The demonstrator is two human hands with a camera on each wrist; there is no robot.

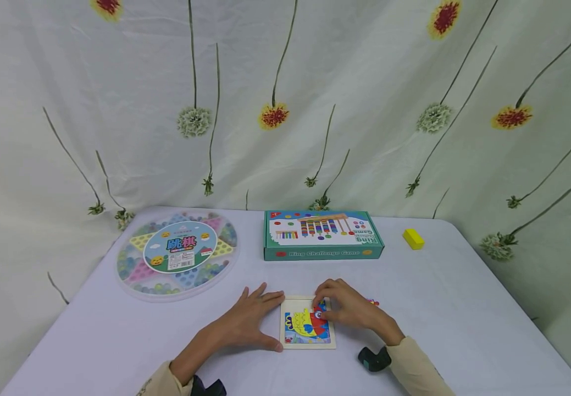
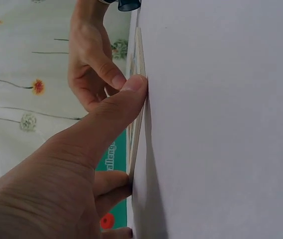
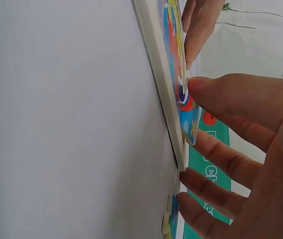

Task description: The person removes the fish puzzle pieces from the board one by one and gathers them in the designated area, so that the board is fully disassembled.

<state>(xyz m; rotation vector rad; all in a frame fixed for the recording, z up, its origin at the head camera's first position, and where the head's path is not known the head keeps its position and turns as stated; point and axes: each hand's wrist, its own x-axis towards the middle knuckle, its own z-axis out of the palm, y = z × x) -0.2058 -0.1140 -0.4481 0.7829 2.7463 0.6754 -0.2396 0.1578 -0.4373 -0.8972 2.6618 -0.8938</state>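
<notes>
A small square picture puzzle in a pale wooden frame lies near the table's front, showing a yellow and red figure on blue. My left hand rests against its left side, fingers spread, thumb at the near corner and fingertips toward the far one. At the upper right of the puzzle, my right hand pinches a puzzle piece, blue with red, which stands tilted up from the board in the right wrist view. Another puzzle piece lies beyond the board, mostly hidden behind the right hand in the head view.
At the back left is a round Chinese checkers set in clear packaging. A green Ring Challenge Game box stands behind the puzzle. Toward the back right sits a yellow block. A flowered curtain hangs behind the white table.
</notes>
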